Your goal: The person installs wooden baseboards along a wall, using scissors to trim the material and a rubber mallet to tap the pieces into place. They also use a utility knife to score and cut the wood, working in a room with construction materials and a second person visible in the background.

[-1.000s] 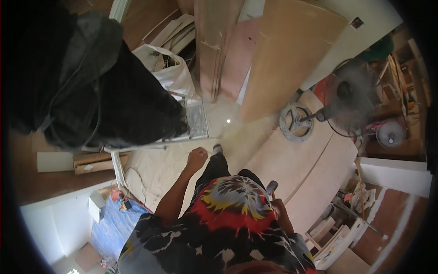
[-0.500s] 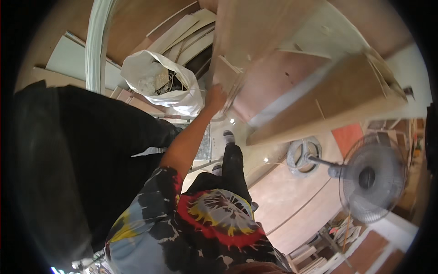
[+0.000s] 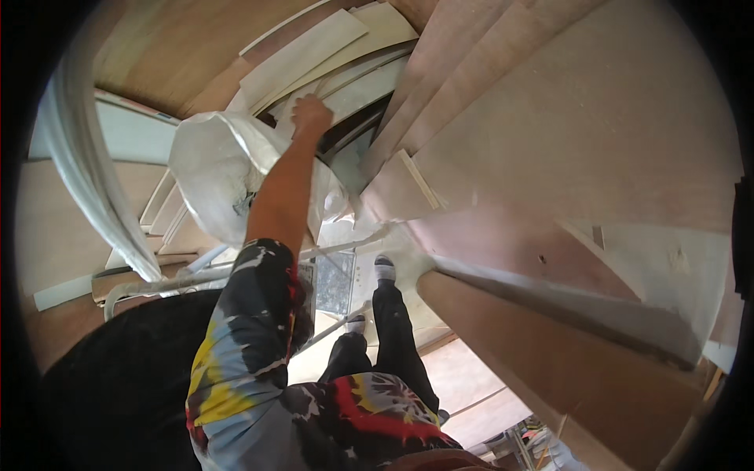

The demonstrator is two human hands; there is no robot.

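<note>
My left hand [image 3: 312, 116] reaches past the far side of a large white sack [image 3: 212, 184], in front of pale boards [image 3: 306, 51] leaning in a stack. Its fingers are curled in; what they hold, if anything, is too small to make out. My left forearm crosses over the sack's opening and hides part of it. Some dark scrap shows inside the sack. To the right of the hand stand tall plywood sheets [image 3: 503, 71], with narrow wooden strips [image 3: 420, 179] against them. My right hand is out of view.
A brown panel edge [image 3: 550, 361] slants across the right side. Below the sack runs a metal tube frame [image 3: 149, 289] beside a grey plate [image 3: 334, 282]. A bulky black shape [image 3: 126, 377] fills the lower left. A white wrapped column [image 3: 94, 180] stands at far left.
My left hand has moved from beside the plywood sheets leftward and away, over the sack toward the leaning boards. The view has shifted right, and the fan is out of sight.
</note>
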